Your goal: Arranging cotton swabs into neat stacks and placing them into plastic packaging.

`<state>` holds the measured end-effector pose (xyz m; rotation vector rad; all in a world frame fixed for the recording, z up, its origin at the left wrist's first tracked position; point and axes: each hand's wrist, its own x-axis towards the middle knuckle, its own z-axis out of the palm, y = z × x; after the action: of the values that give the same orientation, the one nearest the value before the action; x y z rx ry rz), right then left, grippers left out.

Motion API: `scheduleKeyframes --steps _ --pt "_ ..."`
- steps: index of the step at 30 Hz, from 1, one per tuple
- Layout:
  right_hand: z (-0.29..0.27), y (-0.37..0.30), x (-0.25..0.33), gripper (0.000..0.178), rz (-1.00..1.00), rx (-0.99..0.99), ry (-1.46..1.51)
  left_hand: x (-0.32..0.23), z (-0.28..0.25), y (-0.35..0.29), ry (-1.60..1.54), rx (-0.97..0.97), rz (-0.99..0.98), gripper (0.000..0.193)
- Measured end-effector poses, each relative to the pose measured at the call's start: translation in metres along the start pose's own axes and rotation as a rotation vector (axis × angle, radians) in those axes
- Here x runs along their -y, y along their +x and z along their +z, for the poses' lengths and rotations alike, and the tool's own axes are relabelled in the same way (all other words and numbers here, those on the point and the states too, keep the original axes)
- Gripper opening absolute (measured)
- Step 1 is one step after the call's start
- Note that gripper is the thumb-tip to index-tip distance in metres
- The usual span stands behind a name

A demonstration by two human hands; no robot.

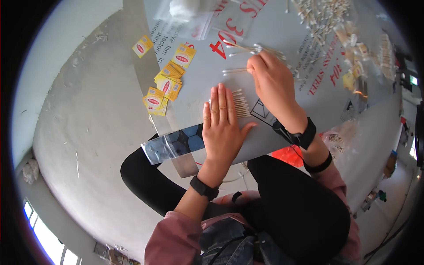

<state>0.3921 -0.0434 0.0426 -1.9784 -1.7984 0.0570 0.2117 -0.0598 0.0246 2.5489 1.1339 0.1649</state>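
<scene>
My left hand (221, 126) lies flat, fingers straight and side by side, over a neat row of cotton swabs (240, 106). The row's right part shows beside the fingers; the rest is hidden under the hand. Just above and to the right, my right hand (274, 81) is closed in a pinch, with cotton swabs (234, 71) poking out leftward from the fingertips. A few loose cotton swabs (240, 46) lie just beyond that hand on the grey printed sheet (198, 79). Under my left wrist and palm runs a clear plastic sleeve (163, 149) with dark blue hexagons.
Yellow cards (165, 86) lie in small overlapping stacks at the left. A heap of cotton swabs (322, 17) covers the far right, beside bundled packs (355, 55). Clear plastic bags (194, 22) lie at the far edge. A red bag (288, 155) sits by my right knee.
</scene>
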Motion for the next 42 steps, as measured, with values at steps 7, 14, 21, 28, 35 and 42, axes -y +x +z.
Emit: scheduleKeyframes --steps 7,14,21,28,35,42 --pt "-0.095 -0.056 -0.004 0.023 0.078 -0.18 -0.032 0.004 0.002 -0.013 0.071 -0.087 0.048 0.099" --pt "-0.268 -0.222 0.043 0.026 0.338 -0.441 -0.238 -0.003 0.02 -0.039 0.072 -0.148 0.041 0.1" --pt "-0.313 -0.272 0.171 0.016 0.294 -0.785 0.083 0.04 0.045 -0.071 0.135 -0.237 0.122 0.097" --pt "-0.192 -0.16 0.178 0.021 0.186 -0.612 0.971 0.009 0.015 -0.08 0.177 -0.035 0.041 0.098" --pt "-0.02 -0.117 0.089 0.033 0.456 -0.595 0.934 -0.005 0.019 -0.068 0.176 -0.103 0.109 0.096" --pt "0.035 -0.122 0.095 0.045 0.575 -0.544 1.19 0.034 -0.028 -0.079 -0.529 -0.17 0.087 0.071"
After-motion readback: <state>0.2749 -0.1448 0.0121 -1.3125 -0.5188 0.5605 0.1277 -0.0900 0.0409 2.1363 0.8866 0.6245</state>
